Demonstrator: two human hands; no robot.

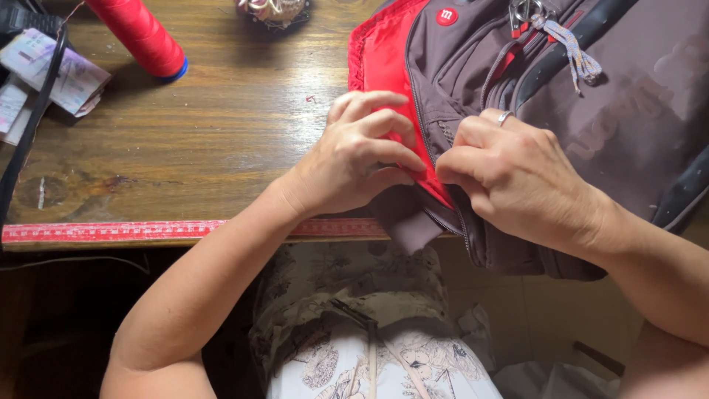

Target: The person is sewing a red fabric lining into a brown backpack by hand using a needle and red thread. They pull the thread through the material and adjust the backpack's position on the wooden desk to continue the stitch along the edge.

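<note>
Now both hands are working at the middle of the frame on a grey backpack (591, 111) with red lining (380, 59), which is lying on the right part of the wooden worktop (207, 140). The left hand (354, 155) is pinching the red lining with bent fingers. The right hand (509, 174), wearing a ring (504, 116), is closing on the grey fabric beside the zipper. A red thread spool (140, 33) is lying at the upper left, and a red measuring tape (111, 231) is running along the worktop's near edge.
</note>
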